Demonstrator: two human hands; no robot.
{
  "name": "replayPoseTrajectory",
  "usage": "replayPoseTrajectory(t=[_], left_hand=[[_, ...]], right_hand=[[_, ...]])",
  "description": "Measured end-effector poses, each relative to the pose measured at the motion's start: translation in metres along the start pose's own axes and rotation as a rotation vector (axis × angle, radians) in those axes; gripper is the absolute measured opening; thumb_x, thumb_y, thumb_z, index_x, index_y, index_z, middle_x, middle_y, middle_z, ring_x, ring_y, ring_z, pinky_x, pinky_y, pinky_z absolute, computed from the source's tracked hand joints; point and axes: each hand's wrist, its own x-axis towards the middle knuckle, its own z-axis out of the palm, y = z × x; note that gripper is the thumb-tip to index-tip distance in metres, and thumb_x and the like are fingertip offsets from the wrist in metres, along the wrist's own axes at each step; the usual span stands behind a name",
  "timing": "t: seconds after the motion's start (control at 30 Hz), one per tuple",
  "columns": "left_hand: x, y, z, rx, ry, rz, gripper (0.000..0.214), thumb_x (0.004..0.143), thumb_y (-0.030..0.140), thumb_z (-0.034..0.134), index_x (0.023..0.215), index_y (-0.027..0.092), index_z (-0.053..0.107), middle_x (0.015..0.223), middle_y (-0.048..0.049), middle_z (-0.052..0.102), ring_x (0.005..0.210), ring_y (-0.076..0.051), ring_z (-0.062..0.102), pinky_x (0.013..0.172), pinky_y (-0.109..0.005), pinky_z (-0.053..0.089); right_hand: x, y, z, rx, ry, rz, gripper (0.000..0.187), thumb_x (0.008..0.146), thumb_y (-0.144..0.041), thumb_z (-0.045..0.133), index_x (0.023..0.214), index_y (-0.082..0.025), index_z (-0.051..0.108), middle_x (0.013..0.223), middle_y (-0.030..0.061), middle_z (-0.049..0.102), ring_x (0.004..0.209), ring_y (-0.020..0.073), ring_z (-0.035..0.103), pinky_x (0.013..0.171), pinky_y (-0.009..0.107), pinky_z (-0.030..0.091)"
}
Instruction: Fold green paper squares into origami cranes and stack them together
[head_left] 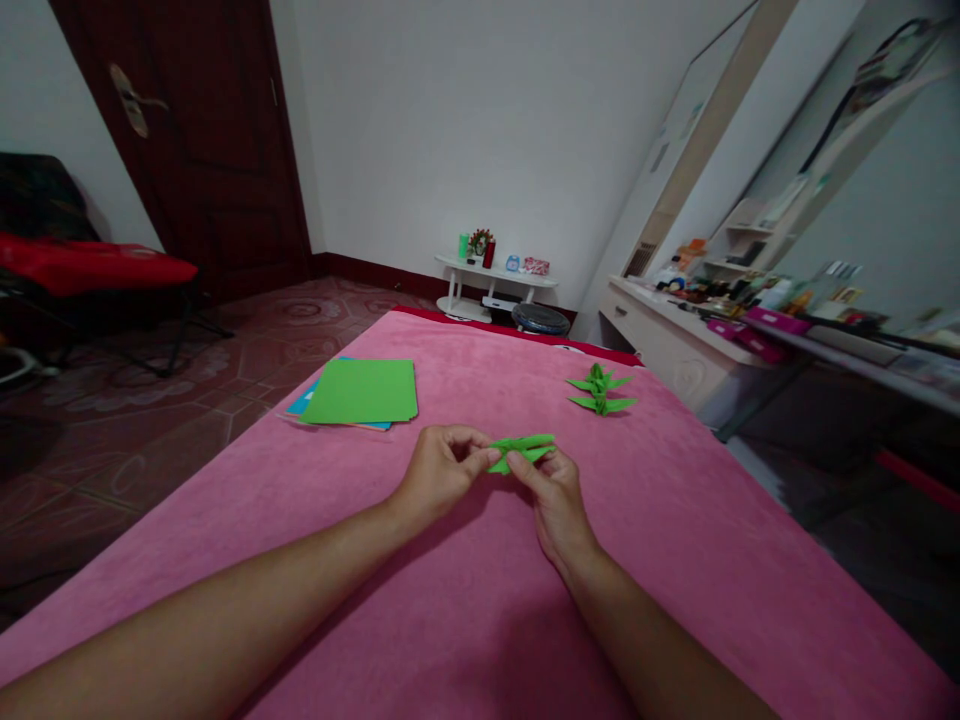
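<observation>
Left hand (448,465): pinching green folded paper (534,442), fingertips partly hidden
Right hand (556,492): pinching its other side
Paper's place: above pink cloth (465,600)
Blue sheet (304,401): mostly under green sheets (360,392)
Bottles (777,293): too blurred to read

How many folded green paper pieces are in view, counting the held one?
3: a held piece between the left hand and right hand; a nearer piece and a farther piece together on the pink cloth, right side. Others may be hidden.
</observation>
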Motion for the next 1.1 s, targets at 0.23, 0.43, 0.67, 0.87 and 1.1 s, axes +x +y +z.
replayPoseTrajectory(t=[0.23,0.43,0.67,0.87,1.1], left_hand=[[0.000,-0.006,0.001,-0.044,-0.075,-0.033,0.020,0.067,0.029,0.068,0.061,0.010,0.063,0.051,0.0009,0.053,0.047,-0.007,0.042,0.045,-0.019,0.031],[-0.006,-0.007,0.006,-0.001,-0.074,0.010,0.016,0.069,0.025,0.068,0.063,0.010,0.064,0.057,-0.0010,0.057,0.052,-0.009,0.047,0.049,-0.019,0.034],[0.000,-0.008,0.001,-0.085,0.004,-0.009,0.016,0.070,0.025,0.068,0.064,0.011,0.064,0.051,0.0007,0.057,0.045,-0.007,0.047,0.046,-0.019,0.035],[0.001,-0.013,0.001,-0.039,-0.052,0.005,0.018,0.069,0.028,0.070,0.070,0.011,0.068,0.058,-0.0014,0.062,0.049,-0.008,0.050,0.047,-0.019,0.035],[-0.001,-0.016,0.001,0.084,-0.056,0.032,0.022,0.072,0.033,0.067,0.075,0.011,0.070,0.063,-0.0031,0.064,0.054,-0.011,0.052,0.050,-0.021,0.036]], right_hand=[[0.001,0.000,-0.004,-0.068,0.020,-0.012,0.021,0.064,-0.027,0.076,0.079,-0.017,0.066,0.071,0.0008,0.064,0.063,0.0138,0.058,0.060,0.025,0.046],[-0.003,-0.001,-0.006,-0.031,0.019,-0.026,0.014,0.066,-0.023,0.074,0.071,-0.016,0.063,0.061,-0.0031,0.056,0.055,0.0091,0.050,0.052,0.020,0.039],[-0.001,-0.003,0.003,0.038,-0.030,0.025,0.023,0.065,-0.027,0.076,0.084,-0.019,0.065,0.080,0.0001,0.067,0.071,0.0134,0.060,0.069,0.025,0.046],[0.002,0.002,-0.006,-0.036,0.055,0.029,0.018,0.066,-0.027,0.075,0.076,-0.015,0.067,0.071,0.0033,0.068,0.059,0.0137,0.058,0.059,0.026,0.044],[0.007,0.005,-0.014,-0.075,0.152,0.021,0.021,0.063,-0.028,0.077,0.069,-0.013,0.063,0.058,-0.0010,0.060,0.048,0.0088,0.047,0.047,0.022,0.033]])
